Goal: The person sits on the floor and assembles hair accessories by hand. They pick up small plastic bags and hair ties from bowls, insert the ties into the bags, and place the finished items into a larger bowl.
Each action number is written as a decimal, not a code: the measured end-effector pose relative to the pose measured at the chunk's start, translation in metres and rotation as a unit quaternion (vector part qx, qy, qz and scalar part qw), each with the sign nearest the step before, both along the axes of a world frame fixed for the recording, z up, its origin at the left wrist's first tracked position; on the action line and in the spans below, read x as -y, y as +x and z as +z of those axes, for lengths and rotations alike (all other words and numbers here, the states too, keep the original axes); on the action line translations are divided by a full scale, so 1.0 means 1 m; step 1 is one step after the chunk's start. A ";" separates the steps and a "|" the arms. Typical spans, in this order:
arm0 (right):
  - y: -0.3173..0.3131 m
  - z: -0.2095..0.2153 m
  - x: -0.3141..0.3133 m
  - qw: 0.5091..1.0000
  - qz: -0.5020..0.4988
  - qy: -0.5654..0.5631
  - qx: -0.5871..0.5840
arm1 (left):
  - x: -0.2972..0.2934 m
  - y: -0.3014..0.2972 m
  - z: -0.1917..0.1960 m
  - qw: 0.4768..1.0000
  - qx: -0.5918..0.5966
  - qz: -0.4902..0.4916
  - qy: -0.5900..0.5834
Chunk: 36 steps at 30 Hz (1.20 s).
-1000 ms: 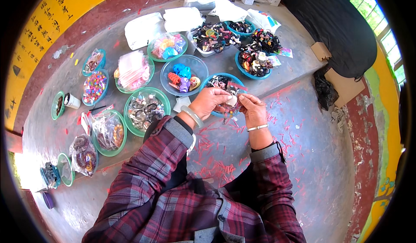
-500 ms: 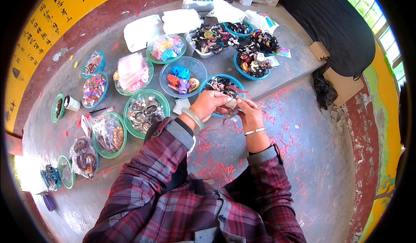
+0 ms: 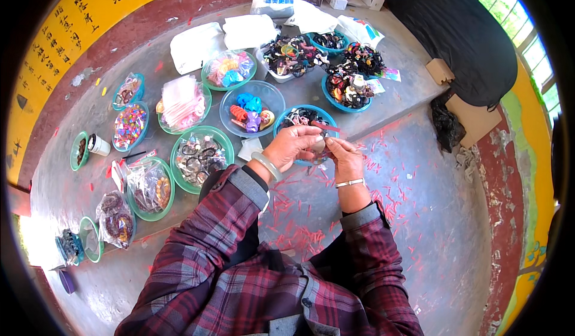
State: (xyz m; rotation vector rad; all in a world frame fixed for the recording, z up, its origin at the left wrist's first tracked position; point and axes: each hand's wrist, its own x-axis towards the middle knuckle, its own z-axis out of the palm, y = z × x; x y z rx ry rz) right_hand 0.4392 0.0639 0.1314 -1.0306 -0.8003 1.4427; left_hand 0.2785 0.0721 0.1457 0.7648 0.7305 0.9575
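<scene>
In front of me my left hand (image 3: 294, 147) and my right hand (image 3: 345, 157) come close together, fingers pinched. Between their fingertips is a small beige-and-dark piece (image 3: 318, 145), partly covered by the fingers; its kind is too small to make out. Just behind the hands stands a blue basin (image 3: 280, 120) of dark and pale hair ties (image 3: 302, 118), with a reddish strip (image 3: 326, 127) at its right rim. A clear basin (image 3: 226, 112) with blue, red and purple scrunchies (image 3: 251, 103) stands beyond my left hand. A small white packet (image 3: 249, 148) lies by my left wrist.
Green basins of hair ties (image 3: 202, 156) and bagged items (image 3: 150, 186) stand to the left. A bowl of colourful beads (image 3: 130, 123) sits farther left. At the back are more dark hair ties (image 3: 293, 54) and white bags (image 3: 197, 45). Red scraps (image 3: 299, 237) litter the grey floor.
The small piece between my fingertips has turned, showing a darker side where it looked pale and rounded. My fingers have shifted slightly around it; both arms stay nearly in place.
</scene>
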 end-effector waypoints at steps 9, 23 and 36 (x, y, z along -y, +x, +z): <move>-0.004 -0.001 0.001 1.000 0.023 -0.013 -0.007 | 0.002 -0.001 0.003 0.998 0.048 0.022 -0.028; -0.002 -0.005 0.000 0.999 0.021 -0.025 0.024 | 0.000 -0.005 -0.001 0.992 0.113 0.053 -0.034; 0.004 0.040 0.007 0.933 -0.162 0.238 0.216 | -0.004 -0.007 -0.012 0.993 0.100 0.063 0.002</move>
